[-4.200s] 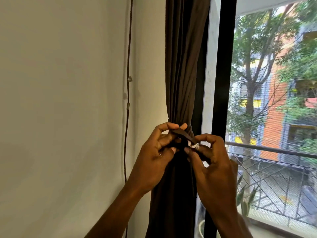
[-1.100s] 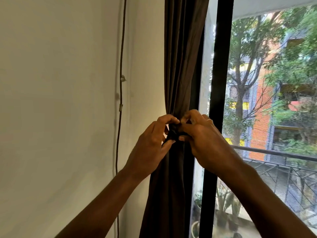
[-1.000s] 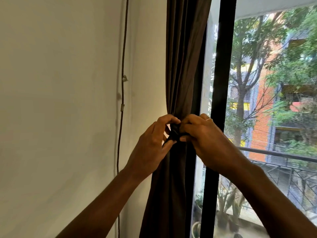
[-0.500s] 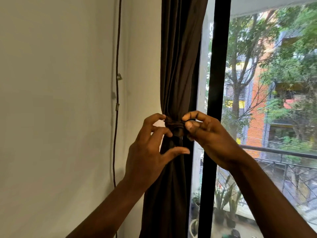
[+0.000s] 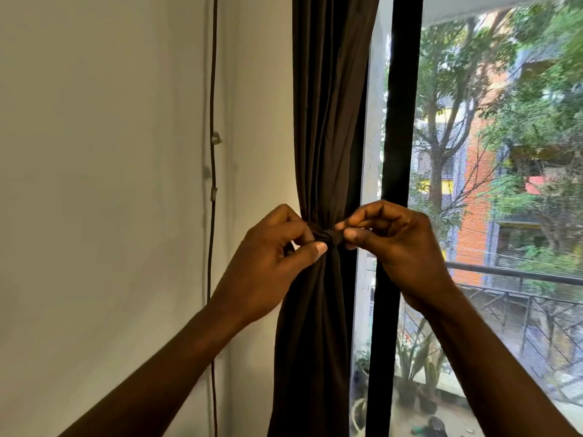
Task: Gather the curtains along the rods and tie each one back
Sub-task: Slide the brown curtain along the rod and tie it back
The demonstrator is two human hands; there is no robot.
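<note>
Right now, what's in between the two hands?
In the head view, the tie's knot, cinched round the brown curtain, sits between the left hand and right hand; both pinch it.

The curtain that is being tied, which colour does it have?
The curtain is plain dark brown, without pattern; the head view shows it best.
</note>
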